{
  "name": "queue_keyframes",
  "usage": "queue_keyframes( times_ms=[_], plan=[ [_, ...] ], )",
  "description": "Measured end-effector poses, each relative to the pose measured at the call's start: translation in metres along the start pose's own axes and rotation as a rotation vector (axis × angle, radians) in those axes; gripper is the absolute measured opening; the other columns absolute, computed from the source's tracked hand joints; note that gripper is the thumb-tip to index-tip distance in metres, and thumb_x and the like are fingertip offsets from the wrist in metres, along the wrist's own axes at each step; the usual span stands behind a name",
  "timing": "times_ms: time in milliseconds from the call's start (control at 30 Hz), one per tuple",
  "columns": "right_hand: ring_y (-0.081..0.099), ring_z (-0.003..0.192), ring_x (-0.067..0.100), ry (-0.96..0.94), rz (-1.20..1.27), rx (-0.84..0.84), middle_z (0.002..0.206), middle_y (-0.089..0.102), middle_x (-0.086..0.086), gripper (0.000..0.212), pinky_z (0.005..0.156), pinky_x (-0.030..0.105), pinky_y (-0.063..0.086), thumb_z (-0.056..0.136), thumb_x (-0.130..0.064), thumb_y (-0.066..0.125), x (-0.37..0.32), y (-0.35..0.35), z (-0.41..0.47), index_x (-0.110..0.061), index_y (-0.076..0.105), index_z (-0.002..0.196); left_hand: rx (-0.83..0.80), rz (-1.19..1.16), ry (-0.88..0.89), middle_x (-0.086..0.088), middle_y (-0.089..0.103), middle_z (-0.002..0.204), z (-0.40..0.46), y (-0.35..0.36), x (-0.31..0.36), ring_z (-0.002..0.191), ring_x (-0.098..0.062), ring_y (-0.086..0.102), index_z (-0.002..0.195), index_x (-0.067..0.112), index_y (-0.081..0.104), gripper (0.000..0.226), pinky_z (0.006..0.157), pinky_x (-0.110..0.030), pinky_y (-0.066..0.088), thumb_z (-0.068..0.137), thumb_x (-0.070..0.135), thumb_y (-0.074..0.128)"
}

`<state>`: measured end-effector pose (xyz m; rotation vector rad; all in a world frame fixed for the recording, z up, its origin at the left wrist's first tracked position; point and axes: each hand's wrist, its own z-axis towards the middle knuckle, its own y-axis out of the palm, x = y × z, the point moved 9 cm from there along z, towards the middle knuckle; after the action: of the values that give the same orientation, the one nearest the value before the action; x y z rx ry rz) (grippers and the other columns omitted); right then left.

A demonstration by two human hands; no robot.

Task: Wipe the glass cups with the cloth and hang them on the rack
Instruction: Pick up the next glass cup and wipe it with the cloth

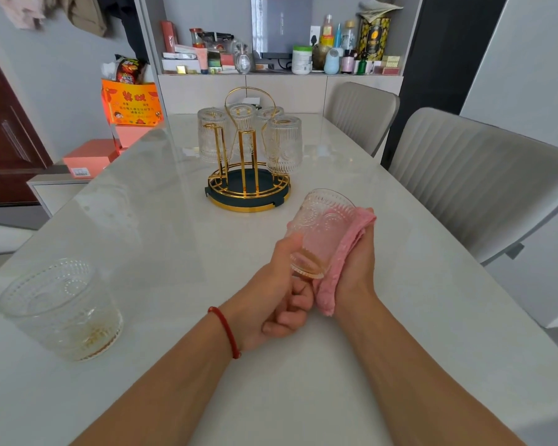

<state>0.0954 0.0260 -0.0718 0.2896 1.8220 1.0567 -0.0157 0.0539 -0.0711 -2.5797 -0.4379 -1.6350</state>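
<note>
A patterned glass cup [322, 226] is held tilted above the table, its mouth pointing away from me. My left hand [277, 294] grips its base. My right hand [356, 259] presses a pink cloth [342, 259] against the cup's right side, fingers curled round cloth and glass. Further back stands the gold rack [247, 188] on a dark round tray, with several glass cups [284, 144] hung upside down on its prongs. Another glass cup [62, 309] stands upright at the near left of the table.
The white table [174, 239] runs away from me. Two grey chairs [464, 175] stand along its right side. A cluttered shelf [281, 49] fills the wall behind the rack. Orange and pink boxes [131, 106] sit at the far left.
</note>
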Motion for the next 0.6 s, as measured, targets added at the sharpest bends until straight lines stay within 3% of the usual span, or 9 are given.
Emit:
queue_keyframes(
  times_ms=[67, 133, 200, 267, 367, 433, 500, 533, 600],
  plan=[
    [0.062, 0.123, 0.042, 0.030, 0.014, -0.006, 0.135, 0.063, 0.021, 0.089, 0.105, 0.059, 0.048, 0.084, -0.082, 0.043, 0.006, 0.001, 0.002, -0.014, 0.060, 0.138, 0.096, 0.038, 0.029, 0.003, 0.037, 0.051, -0.001, -0.006, 0.003, 0.034, -0.010, 0.027, 0.071, 0.013, 0.043, 0.073, 0.034, -0.015, 0.017, 0.092, 0.081, 0.024],
    [0.068, 0.113, 0.037, -0.011, 0.034, 0.031, 0.124, 0.071, 0.015, 0.078, 0.096, 0.052, 0.054, 0.090, -0.077, 0.040, 0.002, -0.002, 0.004, -0.016, 0.067, 0.129, 0.289, 0.199, 0.187, 0.003, 0.045, 0.057, -0.002, -0.019, 0.016, 0.033, -0.008, 0.034, 0.090, 0.011, 0.045, 0.063, 0.035, -0.018, 0.024, 0.095, 0.073, 0.035],
    [0.070, 0.110, 0.034, -0.068, 0.010, 0.046, 0.117, 0.075, 0.012, 0.070, 0.099, 0.053, 0.053, 0.092, -0.072, 0.040, -0.006, -0.002, 0.001, -0.017, 0.071, 0.121, 0.396, 0.385, 0.359, 0.007, 0.053, 0.064, -0.005, -0.023, 0.028, 0.035, -0.002, 0.040, 0.104, 0.018, 0.044, 0.054, 0.039, -0.021, 0.033, 0.092, 0.071, 0.047],
    [0.067, 0.114, 0.034, -0.088, -0.018, 0.069, 0.120, 0.073, 0.012, 0.065, 0.105, 0.054, 0.049, 0.096, -0.067, 0.039, -0.009, -0.004, -0.002, -0.017, 0.070, 0.122, 0.404, 0.410, 0.397, 0.009, 0.050, 0.062, -0.007, -0.023, 0.030, 0.038, -0.002, 0.041, 0.095, 0.023, 0.046, 0.048, 0.042, -0.021, 0.033, 0.093, 0.071, 0.047],
    [0.063, 0.121, 0.037, -0.055, 0.001, 0.076, 0.128, 0.069, 0.016, 0.071, 0.109, 0.054, 0.046, 0.092, -0.073, 0.044, -0.005, -0.005, 0.002, -0.016, 0.068, 0.126, 0.228, 0.181, 0.153, 0.003, 0.031, 0.051, -0.003, -0.016, 0.014, 0.037, -0.011, 0.026, 0.062, 0.021, 0.035, 0.065, 0.039, -0.019, 0.018, 0.095, 0.077, 0.029],
    [0.061, 0.124, 0.041, -0.040, 0.019, 0.078, 0.131, 0.067, 0.018, 0.082, 0.110, 0.059, 0.043, 0.081, -0.079, 0.051, 0.000, -0.005, 0.007, -0.015, 0.066, 0.131, 0.125, 0.096, 0.046, 0.002, 0.026, 0.051, -0.004, -0.007, 0.008, 0.038, -0.011, 0.022, 0.057, 0.021, 0.032, 0.074, 0.037, -0.018, 0.014, 0.088, 0.087, 0.019],
    [0.063, 0.120, 0.042, -0.030, 0.018, 0.085, 0.129, 0.068, 0.018, 0.078, 0.107, 0.060, 0.045, 0.085, -0.075, 0.045, 0.002, -0.004, 0.006, -0.015, 0.066, 0.132, 0.194, 0.130, 0.080, 0.003, 0.032, 0.051, -0.002, -0.010, 0.011, 0.036, -0.010, 0.025, 0.055, 0.021, 0.044, 0.077, 0.038, -0.017, 0.016, 0.089, 0.085, 0.018],
    [0.064, 0.119, 0.041, -0.045, 0.022, 0.078, 0.128, 0.068, 0.017, 0.074, 0.106, 0.059, 0.046, 0.088, -0.071, 0.042, 0.000, -0.003, 0.006, -0.015, 0.067, 0.130, 0.272, 0.168, 0.147, 0.003, 0.037, 0.053, -0.003, -0.014, 0.016, 0.035, -0.008, 0.028, 0.068, 0.022, 0.052, 0.071, 0.039, -0.017, 0.019, 0.092, 0.081, 0.020],
    [0.065, 0.118, 0.038, -0.090, 0.022, 0.088, 0.124, 0.071, 0.015, 0.065, 0.106, 0.058, 0.047, 0.092, -0.066, 0.041, -0.006, -0.005, 0.002, -0.017, 0.071, 0.122, 0.368, 0.276, 0.291, 0.004, 0.046, 0.061, -0.004, -0.017, 0.025, 0.033, -0.004, 0.035, 0.100, 0.022, 0.046, 0.057, 0.038, -0.019, 0.027, 0.092, 0.075, 0.031]
  ],
)
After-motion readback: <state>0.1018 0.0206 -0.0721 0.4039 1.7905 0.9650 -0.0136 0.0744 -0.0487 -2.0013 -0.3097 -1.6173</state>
